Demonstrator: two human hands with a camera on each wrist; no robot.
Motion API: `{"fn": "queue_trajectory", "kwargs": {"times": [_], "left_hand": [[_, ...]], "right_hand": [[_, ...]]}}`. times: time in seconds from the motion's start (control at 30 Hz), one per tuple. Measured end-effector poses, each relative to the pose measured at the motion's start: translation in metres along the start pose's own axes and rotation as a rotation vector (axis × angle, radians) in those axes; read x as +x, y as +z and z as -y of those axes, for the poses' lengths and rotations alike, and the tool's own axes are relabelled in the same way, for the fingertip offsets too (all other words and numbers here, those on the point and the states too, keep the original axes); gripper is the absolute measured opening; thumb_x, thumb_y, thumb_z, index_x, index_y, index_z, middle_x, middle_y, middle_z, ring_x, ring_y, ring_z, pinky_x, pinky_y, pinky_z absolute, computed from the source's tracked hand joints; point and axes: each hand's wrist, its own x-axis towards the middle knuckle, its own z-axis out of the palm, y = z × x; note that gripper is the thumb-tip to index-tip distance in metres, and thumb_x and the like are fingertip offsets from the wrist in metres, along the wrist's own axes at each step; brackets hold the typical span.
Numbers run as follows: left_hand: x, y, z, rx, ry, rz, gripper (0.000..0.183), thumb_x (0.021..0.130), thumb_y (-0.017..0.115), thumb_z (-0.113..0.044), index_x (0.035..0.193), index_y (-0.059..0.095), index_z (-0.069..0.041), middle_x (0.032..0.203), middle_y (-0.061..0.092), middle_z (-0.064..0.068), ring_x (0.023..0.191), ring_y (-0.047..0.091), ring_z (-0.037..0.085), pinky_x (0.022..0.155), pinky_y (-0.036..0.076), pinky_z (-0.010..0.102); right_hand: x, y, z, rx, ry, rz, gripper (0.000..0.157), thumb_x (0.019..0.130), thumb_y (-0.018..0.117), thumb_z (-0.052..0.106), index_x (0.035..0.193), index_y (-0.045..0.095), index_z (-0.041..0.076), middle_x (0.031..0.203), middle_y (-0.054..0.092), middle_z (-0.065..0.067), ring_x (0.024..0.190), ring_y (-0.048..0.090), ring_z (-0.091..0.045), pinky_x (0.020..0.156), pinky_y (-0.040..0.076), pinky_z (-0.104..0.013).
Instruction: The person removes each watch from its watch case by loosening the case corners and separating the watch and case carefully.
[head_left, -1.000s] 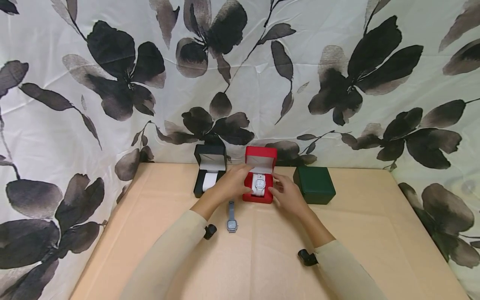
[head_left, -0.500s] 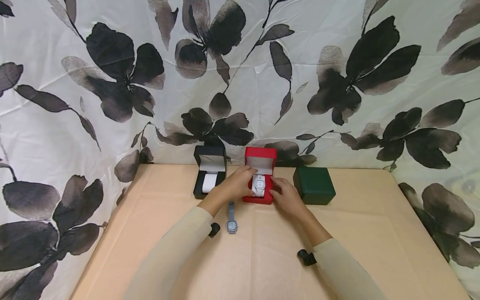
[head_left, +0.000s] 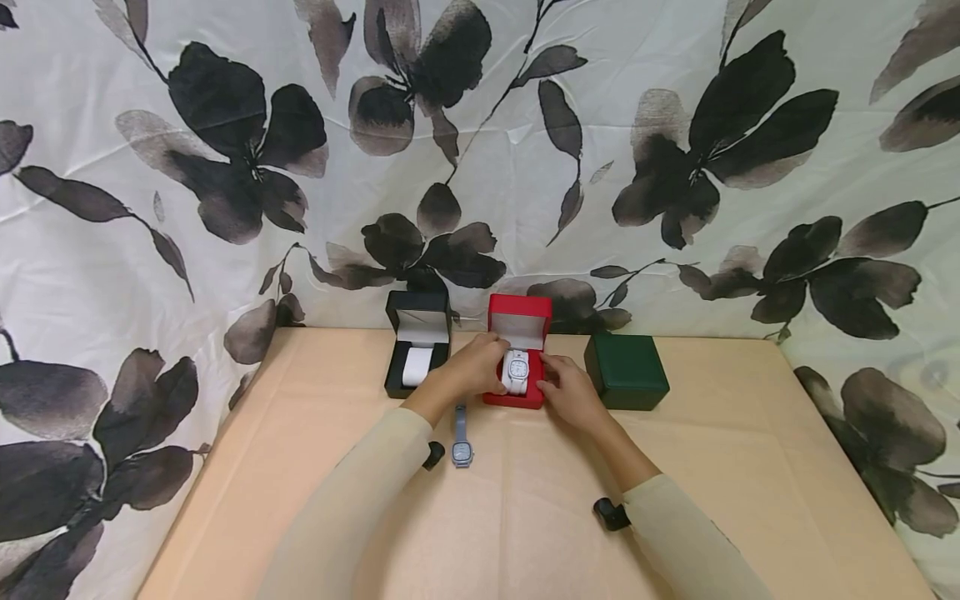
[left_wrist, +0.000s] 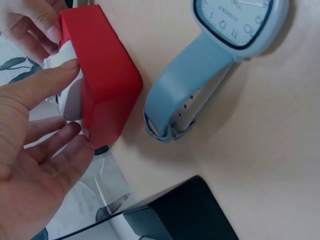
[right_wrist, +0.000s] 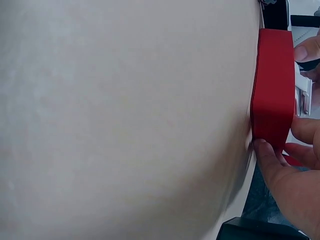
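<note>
One white watch (head_left: 516,367) sits in the open red box (left_wrist: 105,67) on the surface (head_left: 540,500), between a black box (head_left: 422,327) and a green box (head_left: 627,372). The right grip (head_left: 576,392) is clamped on the red box; the left grip (head_left: 471,369) has its thumb at the watch, closure not determinable.

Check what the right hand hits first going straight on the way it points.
The right hand would first meet the right side of the red box; its fingers already seem to touch it, though exact contact is hard to judge.
</note>
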Motion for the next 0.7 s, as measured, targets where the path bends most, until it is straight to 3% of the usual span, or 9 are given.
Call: {"fn": "queue_trajectory", "kwargs": {"times": [0.23, 0.7], "left_hand": [[0.0033, 0.0028, -0.0023, 0.048, -0.013, -0.008, 0.064, 0.079, 0.090, -0.026, 0.133, 0.065, -0.004, 0.130, 0.061, 0.011, 0.118, 0.055, 0.023, 0.105, 0.054, 0.034], [0.0062, 0.0056, -0.0076, 0.068, -0.088, -0.009, 0.068, 0.076, 0.091, -0.027, 0.134, 0.063, -0.006, 0.141, 0.054, 0.011, 0.126, 0.049, 0.025, 0.104, 0.054, 0.037]], "right_hand": [[0.0014, 0.0008, -0.0006, -0.018, -0.010, -0.002, 0.058, 0.095, 0.071, 0.006, 0.148, 0.050, -0.005, 0.140, 0.056, -0.027, 0.123, 0.062, -0.041, 0.107, 0.052, -0.052], [0.0018, -0.0005, 0.0014, -0.026, -0.002, 0.001, 0.057, 0.096, 0.070, 0.006, 0.148, 0.050, -0.004, 0.141, 0.056, -0.027, 0.124, 0.061, -0.041, 0.107, 0.051, -0.053]]}}
